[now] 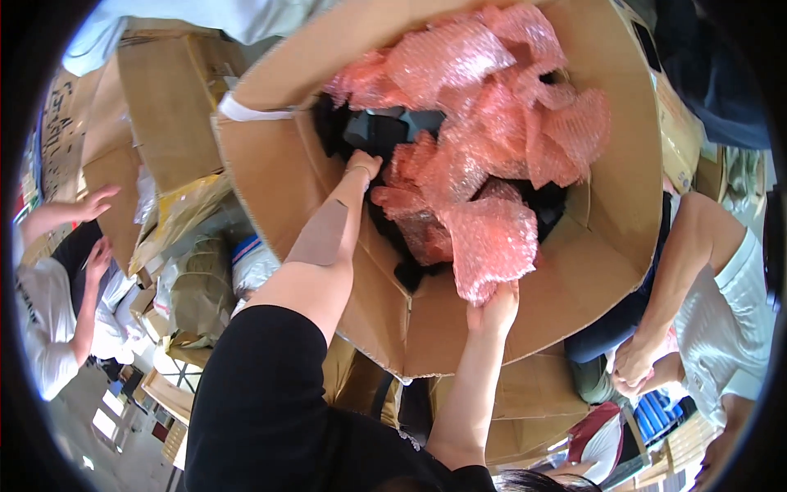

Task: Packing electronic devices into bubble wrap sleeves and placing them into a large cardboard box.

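The big open cardboard box (270, 168) stands before me. Inside it, pink bubble wrap (471, 152) lies in a crumpled heap. Dark angular pieces (385, 127) show left of the wrap. My right fingers (493, 305) are closed on the wrap's near end; my left fingers (366, 161) curl beside the dark pieces, their grip impossible to tell.

Just behind the bare left hand (366, 162), a thin band (359, 169) rings the wrist, its details too small to tell; farther back lies a flat taupe patch (320, 238) with straight, angular edges; beyond that, a loose, plain black short sleeve (258, 385); well behind the bare right hand (495, 308), a matching black cuff (473, 479); between both, the black top (357, 451) bears small, pale, glinting trim (410, 440).
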Demonstrator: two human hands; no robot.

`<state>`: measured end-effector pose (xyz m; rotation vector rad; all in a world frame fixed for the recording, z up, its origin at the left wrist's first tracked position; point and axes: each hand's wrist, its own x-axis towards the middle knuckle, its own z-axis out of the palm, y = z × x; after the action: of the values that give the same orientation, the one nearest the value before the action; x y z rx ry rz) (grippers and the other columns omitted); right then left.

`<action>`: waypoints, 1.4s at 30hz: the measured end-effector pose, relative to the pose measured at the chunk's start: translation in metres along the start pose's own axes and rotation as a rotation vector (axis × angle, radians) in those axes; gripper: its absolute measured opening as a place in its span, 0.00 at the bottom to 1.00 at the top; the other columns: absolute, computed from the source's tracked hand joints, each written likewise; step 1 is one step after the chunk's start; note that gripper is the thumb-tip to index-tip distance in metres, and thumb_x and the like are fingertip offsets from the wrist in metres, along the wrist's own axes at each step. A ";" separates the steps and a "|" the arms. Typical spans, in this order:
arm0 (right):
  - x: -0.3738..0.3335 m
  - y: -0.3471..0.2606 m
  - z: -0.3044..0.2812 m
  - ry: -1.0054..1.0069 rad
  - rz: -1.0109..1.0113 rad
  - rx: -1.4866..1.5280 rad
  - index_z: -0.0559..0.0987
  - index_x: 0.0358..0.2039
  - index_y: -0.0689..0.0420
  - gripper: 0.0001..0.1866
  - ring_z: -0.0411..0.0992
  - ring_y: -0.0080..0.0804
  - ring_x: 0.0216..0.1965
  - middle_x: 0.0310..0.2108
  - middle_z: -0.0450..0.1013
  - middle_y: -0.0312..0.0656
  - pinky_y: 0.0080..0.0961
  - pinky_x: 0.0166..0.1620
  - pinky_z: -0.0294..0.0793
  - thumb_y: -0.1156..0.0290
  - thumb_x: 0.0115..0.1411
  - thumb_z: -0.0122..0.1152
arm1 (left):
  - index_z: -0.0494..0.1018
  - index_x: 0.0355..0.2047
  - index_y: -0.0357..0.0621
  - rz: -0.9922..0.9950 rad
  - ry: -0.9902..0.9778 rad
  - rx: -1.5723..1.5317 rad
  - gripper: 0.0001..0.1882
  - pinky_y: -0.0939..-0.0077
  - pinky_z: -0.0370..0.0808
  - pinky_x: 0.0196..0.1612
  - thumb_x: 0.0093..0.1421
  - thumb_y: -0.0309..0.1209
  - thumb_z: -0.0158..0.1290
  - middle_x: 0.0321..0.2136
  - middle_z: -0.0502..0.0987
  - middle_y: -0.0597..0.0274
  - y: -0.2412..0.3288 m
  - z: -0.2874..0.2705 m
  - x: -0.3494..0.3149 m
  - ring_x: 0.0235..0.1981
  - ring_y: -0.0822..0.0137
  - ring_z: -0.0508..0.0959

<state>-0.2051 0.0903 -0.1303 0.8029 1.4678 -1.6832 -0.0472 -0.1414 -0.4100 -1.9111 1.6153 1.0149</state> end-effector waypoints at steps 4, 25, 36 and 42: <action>-0.005 0.001 -0.036 -0.097 0.095 0.262 0.64 0.51 0.60 0.19 0.68 0.40 0.45 0.48 0.67 0.47 0.35 0.47 0.71 0.66 0.62 0.41 | 0.66 0.46 0.30 -0.097 -0.169 -0.066 0.33 0.67 0.66 0.51 0.51 0.49 0.52 0.48 0.68 0.41 0.015 0.026 -0.006 0.51 0.52 0.68; -0.221 -0.115 -0.096 -0.483 -0.008 0.333 0.64 0.52 0.60 0.18 0.69 0.37 0.46 0.47 0.68 0.45 0.36 0.48 0.70 0.69 0.62 0.41 | 0.76 0.35 0.51 1.257 0.046 0.095 0.14 0.70 0.70 0.38 0.52 0.20 0.45 0.26 0.67 0.55 0.081 -0.254 -0.479 0.30 0.57 0.73; -0.356 -0.128 -0.194 -0.603 -0.322 0.207 0.73 0.41 0.63 0.11 0.73 0.27 0.36 0.37 0.73 0.42 0.24 0.39 0.73 0.73 0.60 0.47 | 0.76 0.26 0.47 1.834 0.143 0.105 0.09 0.69 0.68 0.28 0.44 0.34 0.59 0.23 0.65 0.58 0.035 -0.243 -0.716 0.25 0.60 0.71; -0.376 -0.115 -0.264 -0.522 -0.404 0.432 0.73 0.40 0.65 0.19 0.73 0.33 0.38 0.37 0.73 0.46 0.28 0.41 0.73 0.60 0.63 0.42 | 0.76 0.24 0.44 1.676 0.370 -0.240 0.03 0.72 0.68 0.28 0.46 0.25 0.55 0.23 0.69 0.58 -0.004 -0.235 -0.751 0.25 0.62 0.72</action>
<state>-0.1116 0.4087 0.2080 0.2355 0.9500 -2.3433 -0.0217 0.1729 0.3108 -0.3911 3.4638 1.3637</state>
